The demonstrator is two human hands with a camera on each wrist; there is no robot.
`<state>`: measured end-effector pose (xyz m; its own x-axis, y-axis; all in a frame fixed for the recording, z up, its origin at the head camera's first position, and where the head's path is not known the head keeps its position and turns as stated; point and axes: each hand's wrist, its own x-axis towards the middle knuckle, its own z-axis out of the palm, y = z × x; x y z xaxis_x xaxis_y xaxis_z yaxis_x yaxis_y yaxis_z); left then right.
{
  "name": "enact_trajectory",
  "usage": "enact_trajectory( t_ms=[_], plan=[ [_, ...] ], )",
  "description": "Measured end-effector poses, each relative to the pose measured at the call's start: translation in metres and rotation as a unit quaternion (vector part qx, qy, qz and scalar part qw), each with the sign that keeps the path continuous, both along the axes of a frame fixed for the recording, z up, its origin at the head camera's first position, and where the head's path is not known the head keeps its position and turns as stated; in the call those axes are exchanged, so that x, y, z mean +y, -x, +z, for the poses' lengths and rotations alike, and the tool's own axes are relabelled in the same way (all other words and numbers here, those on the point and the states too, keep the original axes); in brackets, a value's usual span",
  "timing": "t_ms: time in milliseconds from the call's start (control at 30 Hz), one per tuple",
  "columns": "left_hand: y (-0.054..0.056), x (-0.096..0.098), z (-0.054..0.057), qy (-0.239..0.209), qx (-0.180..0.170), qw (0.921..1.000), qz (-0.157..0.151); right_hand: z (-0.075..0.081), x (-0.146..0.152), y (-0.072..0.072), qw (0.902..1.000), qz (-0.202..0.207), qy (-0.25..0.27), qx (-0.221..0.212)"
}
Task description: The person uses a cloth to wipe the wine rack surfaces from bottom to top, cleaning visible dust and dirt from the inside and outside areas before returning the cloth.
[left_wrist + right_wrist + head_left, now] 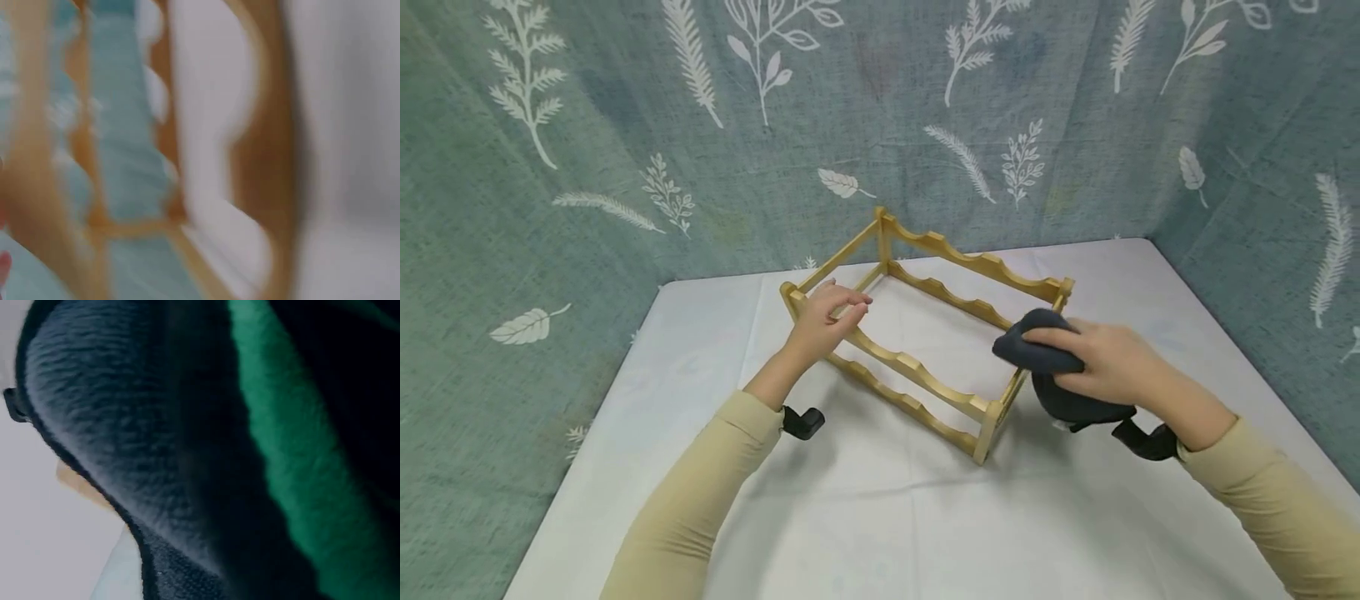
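Note:
A light wooden rack (917,375) with scalloped rails stands at an angle on the white-covered table. Over its left corner is my left hand (820,323), thumb and index finger curved toward each other with nothing visible between them. In the left wrist view, blurred rack rails (265,144) fill much of the picture, and only fingertips (4,269) show at the left edge. My right hand (1108,358) grips a folded dark grey cloth (1037,342) beside the rack's right end. Close up, the fleecy cloth (106,425) shows a green face (294,444).
A white cloth covers the table (850,525). Behind and at both sides hangs a blue-green curtain (865,100) with white leaf prints. Black wrist-camera mounts (803,423) stick out under both wrists.

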<state>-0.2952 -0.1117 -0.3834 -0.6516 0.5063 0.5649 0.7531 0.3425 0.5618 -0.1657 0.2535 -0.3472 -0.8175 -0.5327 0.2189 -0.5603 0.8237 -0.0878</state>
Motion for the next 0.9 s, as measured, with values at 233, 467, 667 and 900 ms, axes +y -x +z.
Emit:
enact_trajectory(
  t_ms=[233,467,667,900],
  plan=[
    [-0.072,0.042,0.027,0.053,0.022,0.9982,-0.015,0.012,0.045,0.041,0.9870,-0.124,0.017,-0.101],
    [-0.127,0.091,0.008,0.144,-0.092,0.9828,-0.070,0.008,0.047,0.073,0.9747,-0.148,0.017,-0.167],
    [-0.135,0.107,-0.013,0.103,-0.076,0.9908,-0.044,0.009,0.042,0.081,0.9744,-0.148,0.021,-0.169],
    [-0.128,0.103,-0.020,0.059,-0.092,0.9909,-0.078,0.007,0.048,0.076,0.9743,-0.144,0.040,-0.169]
  ],
)
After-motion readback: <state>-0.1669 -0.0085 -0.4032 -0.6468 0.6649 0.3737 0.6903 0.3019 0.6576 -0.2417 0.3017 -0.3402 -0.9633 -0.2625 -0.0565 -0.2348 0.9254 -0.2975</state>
